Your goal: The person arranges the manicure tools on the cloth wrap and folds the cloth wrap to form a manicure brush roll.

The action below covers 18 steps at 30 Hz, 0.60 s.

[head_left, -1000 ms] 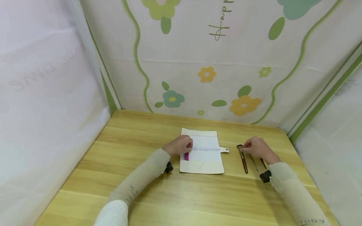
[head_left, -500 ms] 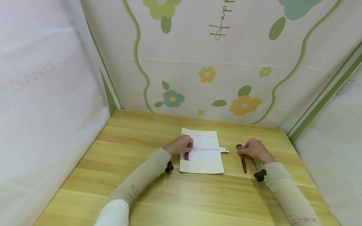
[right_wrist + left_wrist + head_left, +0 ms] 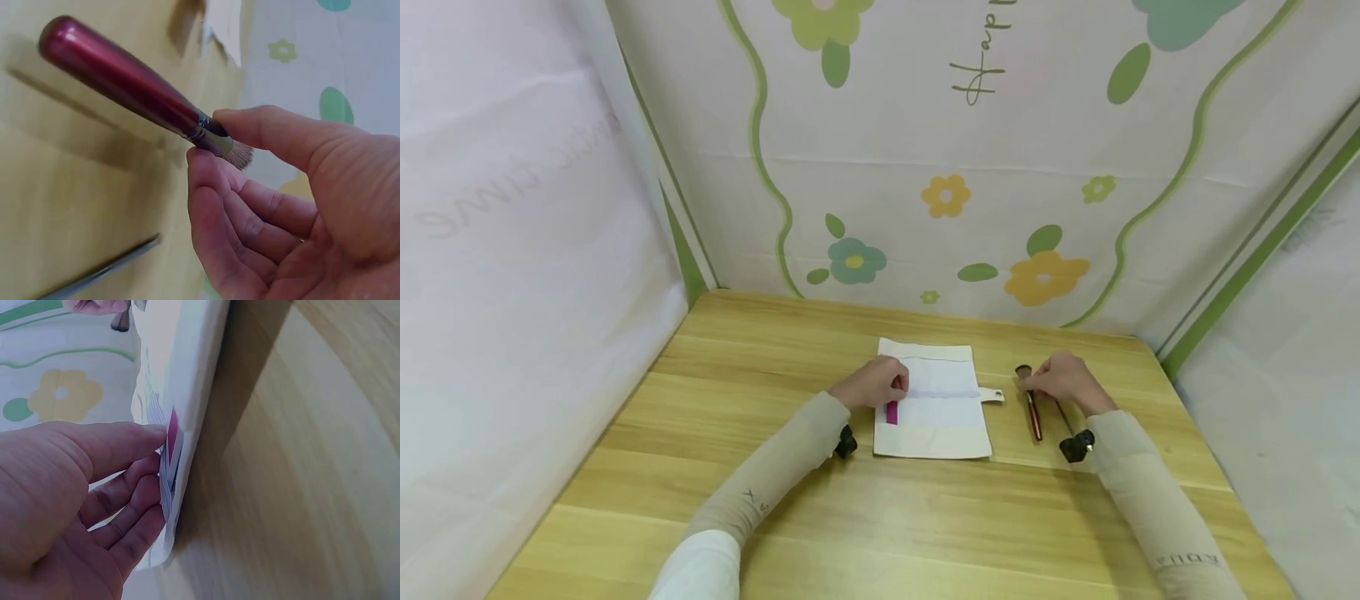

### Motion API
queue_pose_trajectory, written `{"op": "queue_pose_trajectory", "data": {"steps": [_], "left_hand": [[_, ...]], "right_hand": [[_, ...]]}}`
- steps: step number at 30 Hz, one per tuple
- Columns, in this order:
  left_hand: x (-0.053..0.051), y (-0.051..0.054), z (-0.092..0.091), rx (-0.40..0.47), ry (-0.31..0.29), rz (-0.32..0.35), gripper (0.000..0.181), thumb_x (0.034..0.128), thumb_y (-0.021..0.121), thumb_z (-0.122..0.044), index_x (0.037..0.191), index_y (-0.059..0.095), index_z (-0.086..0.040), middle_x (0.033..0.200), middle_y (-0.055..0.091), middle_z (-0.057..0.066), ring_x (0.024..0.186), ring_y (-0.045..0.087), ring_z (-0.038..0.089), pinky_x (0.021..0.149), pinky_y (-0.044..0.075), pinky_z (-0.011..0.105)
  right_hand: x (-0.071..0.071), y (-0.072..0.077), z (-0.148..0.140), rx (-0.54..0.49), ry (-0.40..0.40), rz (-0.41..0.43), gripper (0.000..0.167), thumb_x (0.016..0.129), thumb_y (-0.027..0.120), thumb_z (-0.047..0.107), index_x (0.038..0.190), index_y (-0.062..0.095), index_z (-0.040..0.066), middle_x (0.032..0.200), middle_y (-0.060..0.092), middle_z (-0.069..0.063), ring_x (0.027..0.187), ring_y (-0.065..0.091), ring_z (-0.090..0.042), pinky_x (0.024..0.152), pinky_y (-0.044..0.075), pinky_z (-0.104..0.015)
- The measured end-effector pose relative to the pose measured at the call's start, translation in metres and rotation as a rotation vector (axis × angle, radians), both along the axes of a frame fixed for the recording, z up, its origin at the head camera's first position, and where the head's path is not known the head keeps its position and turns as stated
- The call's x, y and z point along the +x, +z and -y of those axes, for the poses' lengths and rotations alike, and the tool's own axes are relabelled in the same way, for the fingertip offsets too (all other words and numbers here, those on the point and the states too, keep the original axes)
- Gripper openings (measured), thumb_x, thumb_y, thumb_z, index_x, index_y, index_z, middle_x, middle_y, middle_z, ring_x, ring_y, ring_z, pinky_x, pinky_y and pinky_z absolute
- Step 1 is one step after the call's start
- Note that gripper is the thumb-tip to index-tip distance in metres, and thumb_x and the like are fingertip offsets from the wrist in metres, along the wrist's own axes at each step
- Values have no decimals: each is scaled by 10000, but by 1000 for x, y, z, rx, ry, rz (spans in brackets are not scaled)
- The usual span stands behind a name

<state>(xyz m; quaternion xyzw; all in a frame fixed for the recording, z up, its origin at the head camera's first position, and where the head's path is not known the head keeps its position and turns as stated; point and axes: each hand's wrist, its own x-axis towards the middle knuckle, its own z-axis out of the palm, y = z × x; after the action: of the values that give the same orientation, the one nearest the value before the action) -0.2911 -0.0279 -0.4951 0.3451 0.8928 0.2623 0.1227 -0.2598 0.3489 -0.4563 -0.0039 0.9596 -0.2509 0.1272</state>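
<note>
A white brush case [image 3: 940, 443] lies unfolded on the table, its snap tab [image 3: 992, 395] pointing right. At its left edge, my left hand [image 3: 876, 382] pinches a thin layered flap [image 3: 166, 487] of the case between thumb and fingers. A magenta strip [image 3: 892, 413] shows just below that hand. To the right of the case, my right hand [image 3: 1063, 379] pinches a makeup brush [image 3: 119, 75] near its ferrule. The brush has a glossy dark red handle and brown bristles; in the right wrist view it is lifted above the tabletop, handle end toward the camera.
A second, thinner brush [image 3: 103, 273] lies on the wooden table [image 3: 925, 525] beneath the right hand, partly hidden in the head view. White fabric walls [image 3: 865, 150] with printed flowers enclose the table at the back and both sides.
My right hand has taken hold of the red-handled brush and moved it up and slightly left. The left hand stays in place on the case.
</note>
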Motion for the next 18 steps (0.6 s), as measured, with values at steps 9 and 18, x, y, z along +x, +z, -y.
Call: {"op": "queue_pose_trajectory", "data": {"steps": [9, 18], "left_hand": [[1, 2, 1, 6, -6, -19, 158, 977, 704, -24, 827, 722, -71, 783, 659, 5, 749, 544, 127, 735, 487, 234], [2, 1, 0, 2, 2, 8, 162, 987, 709, -48, 833, 717, -97, 803, 660, -9, 772, 556, 131, 761, 499, 234]], "right_hand": [[-13, 21, 30, -10, 19, -10, 444, 947, 738, 363, 581, 674, 119, 522, 600, 19, 502, 442, -136, 682, 425, -322], [-33, 22, 79, -73, 2, -12, 381, 935, 774, 341, 668, 745, 70, 624, 712, -54, 576, 599, -184, 706, 490, -301]]}}
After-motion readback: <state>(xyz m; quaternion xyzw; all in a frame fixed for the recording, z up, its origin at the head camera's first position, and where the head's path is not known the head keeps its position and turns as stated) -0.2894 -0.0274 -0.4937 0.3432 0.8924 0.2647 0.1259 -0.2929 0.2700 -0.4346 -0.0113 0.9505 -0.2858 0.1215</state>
